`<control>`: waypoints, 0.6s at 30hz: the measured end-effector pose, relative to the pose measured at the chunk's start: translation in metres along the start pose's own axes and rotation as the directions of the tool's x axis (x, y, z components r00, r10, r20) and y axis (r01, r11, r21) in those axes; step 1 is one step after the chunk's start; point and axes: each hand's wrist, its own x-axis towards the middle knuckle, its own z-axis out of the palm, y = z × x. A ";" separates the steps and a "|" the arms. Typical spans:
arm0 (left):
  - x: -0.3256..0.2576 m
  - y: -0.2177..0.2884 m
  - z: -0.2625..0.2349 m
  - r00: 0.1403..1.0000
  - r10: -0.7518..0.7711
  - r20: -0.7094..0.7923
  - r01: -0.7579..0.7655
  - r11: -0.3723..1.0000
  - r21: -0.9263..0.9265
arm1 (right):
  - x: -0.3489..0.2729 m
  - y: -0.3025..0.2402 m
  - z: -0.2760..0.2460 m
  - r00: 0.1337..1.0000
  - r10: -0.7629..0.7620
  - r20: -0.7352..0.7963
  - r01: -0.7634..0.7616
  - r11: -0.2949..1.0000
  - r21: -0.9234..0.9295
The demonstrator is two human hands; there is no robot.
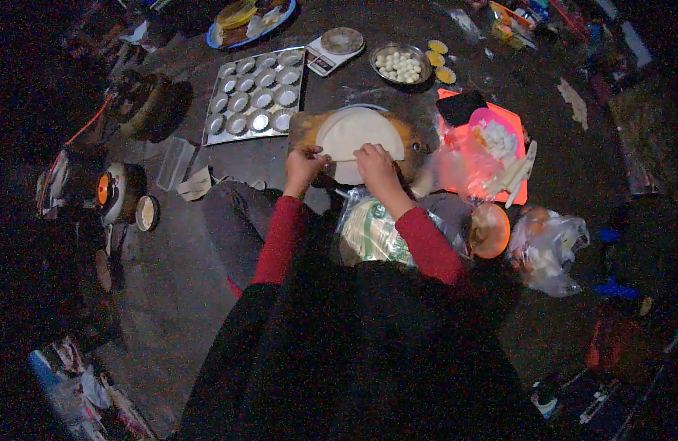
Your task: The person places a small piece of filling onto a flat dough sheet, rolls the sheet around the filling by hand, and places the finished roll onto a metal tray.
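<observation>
A thin, pale round wrapper sheet [359,134] lies on a wooden board [304,126] in front of me, with a straight fold line along its near side. Paler sheet also shows below that line. My left hand [304,167] pinches the left end of the straight edge between thumb and fingers. Closer to the right end, my right hand [379,169] has its fingers bent over the same edge; its thumb is hidden. A clear plastic pack of similar round sheets [374,228] rests in my lap, beneath my right forearm.
Beyond the board's left stands a tray [207,117] of small metal tart cups. A kitchen scale [335,50] and a bowl of small white eggs [401,65] sit farther back. To the right are an orange-red board [520,180], a pink dish [488,116] and a plastic bag [548,250].
</observation>
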 end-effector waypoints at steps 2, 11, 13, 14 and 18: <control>-0.003 0.010 0.003 1.000 -0.029 0.009 0.029 0.999 -0.035 | -0.002 0.003 0.001 1.000 0.009 -0.016 -0.009 1.000 0.016; -0.004 0.003 -0.015 0.992 -0.121 -0.042 0.122 0.992 0.018 | 0.001 -0.008 0.012 0.996 -0.007 -0.086 0.012 0.999 0.047; 0.004 -0.008 -0.026 0.998 -0.036 -0.061 0.034 0.999 -0.026 | 0.007 -0.015 0.019 0.993 -0.005 -0.121 0.011 0.998 0.054; 0.007 0.004 -0.014 0.997 -0.057 -0.061 0.062 0.993 0.096 | 0.003 0.000 0.029 1.000 0.001 -0.022 -0.003 0.998 -0.069; 0.028 -0.022 -0.024 0.997 -0.025 0.067 0.025 1.000 -0.003 | 0.009 0.016 0.077 0.995 -0.002 -0.101 0.005 1.000 0.026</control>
